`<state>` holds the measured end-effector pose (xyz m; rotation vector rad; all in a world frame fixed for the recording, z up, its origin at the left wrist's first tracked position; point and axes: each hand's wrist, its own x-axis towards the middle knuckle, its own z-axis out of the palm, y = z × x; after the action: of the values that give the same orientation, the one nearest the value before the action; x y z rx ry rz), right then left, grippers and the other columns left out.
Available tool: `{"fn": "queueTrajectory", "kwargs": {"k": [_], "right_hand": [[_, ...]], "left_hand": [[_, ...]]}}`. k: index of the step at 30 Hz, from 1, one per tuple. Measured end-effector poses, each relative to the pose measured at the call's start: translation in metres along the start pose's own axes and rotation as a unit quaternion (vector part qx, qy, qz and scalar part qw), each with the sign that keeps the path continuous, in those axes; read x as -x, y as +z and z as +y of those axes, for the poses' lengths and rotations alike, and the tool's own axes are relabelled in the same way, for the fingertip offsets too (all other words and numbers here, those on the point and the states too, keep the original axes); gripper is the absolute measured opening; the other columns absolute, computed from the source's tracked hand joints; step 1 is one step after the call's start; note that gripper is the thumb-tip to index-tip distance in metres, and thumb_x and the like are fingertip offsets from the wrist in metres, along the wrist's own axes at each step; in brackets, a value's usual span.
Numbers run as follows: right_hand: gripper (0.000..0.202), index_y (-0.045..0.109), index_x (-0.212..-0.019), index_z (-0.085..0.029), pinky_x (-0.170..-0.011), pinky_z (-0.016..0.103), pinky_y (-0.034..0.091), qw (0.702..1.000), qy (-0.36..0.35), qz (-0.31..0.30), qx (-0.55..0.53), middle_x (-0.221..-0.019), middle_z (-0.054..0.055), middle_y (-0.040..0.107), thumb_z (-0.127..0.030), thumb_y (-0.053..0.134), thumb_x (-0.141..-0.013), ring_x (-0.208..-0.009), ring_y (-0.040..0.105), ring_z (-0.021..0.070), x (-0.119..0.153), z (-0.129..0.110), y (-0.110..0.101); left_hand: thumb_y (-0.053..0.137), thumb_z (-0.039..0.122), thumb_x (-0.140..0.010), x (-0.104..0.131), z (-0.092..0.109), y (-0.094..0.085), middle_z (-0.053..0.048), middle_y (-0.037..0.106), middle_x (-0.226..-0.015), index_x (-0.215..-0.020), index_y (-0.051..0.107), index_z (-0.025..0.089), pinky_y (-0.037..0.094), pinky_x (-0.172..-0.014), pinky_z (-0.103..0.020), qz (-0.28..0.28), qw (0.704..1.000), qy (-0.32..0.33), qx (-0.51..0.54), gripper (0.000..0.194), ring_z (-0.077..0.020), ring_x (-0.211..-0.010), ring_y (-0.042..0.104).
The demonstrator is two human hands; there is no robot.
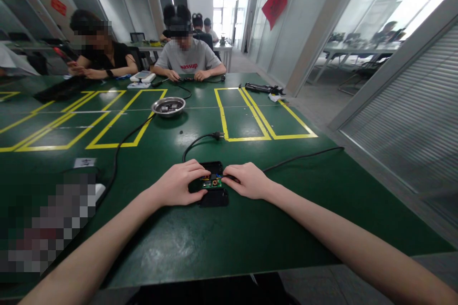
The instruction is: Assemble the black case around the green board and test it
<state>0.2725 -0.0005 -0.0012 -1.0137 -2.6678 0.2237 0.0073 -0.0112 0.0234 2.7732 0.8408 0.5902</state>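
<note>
A small green circuit board [216, 184] with a copper-coloured coil and blue parts lies between my hands. My left hand [181, 183] grips its left side, thumb at the near edge and fingers at the far edge. My right hand [248, 180] is closed at the board's right end, pinching a black cable [304, 157] that runs out to the right. One black plastic case half [213, 167] shows behind the board, partly covered by my fingers. Another black case piece [214, 198] lies flat just in front of it.
A plug [217, 136] on a black cord lies beyond the case. Further back are a metal bowl [168, 106] holding small metal parts and yellow tape outlines [246, 139] on the green table [161, 248]. Two people sit opposite. A blurred-out object [53, 228] lies at left.
</note>
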Motion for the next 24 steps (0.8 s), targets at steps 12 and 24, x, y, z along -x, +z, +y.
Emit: {"fn": "queueTrajectory", "kwargs": {"k": [12, 24], "right_hand": [[0.022, 0.066, -0.101, -0.018, -0.065, 0.026, 0.043, 0.999, -0.018, 0.034, -0.024, -0.089, 0.007, 0.076, -0.032, 0.050, -0.107, -0.076, 0.072, 0.0183, 0.002, 0.006, 0.007], [0.029, 0.065, -0.102, -0.016, -0.058, 0.026, 0.041, 0.984, -0.129, 0.117, -0.035, -0.079, 0.006, 0.074, -0.034, 0.042, -0.109, -0.065, 0.068, 0.0150, 0.014, -0.001, 0.006]], "left_hand": [[0.062, 0.031, -0.089, 0.002, -0.004, -0.001, -0.011, 0.064, -0.110, -0.100, 0.064, 0.018, 0.057, -0.077, -0.031, 0.055, 0.997, -0.044, -0.019, 0.018, -0.0207, -0.092, 0.067], [0.058, 0.024, -0.081, 0.005, 0.005, -0.016, 0.003, 0.053, -0.061, -0.072, 0.057, 0.018, 0.036, -0.051, -0.020, 0.010, 0.997, -0.030, 0.076, 0.011, -0.0089, -0.052, 0.047]]}}
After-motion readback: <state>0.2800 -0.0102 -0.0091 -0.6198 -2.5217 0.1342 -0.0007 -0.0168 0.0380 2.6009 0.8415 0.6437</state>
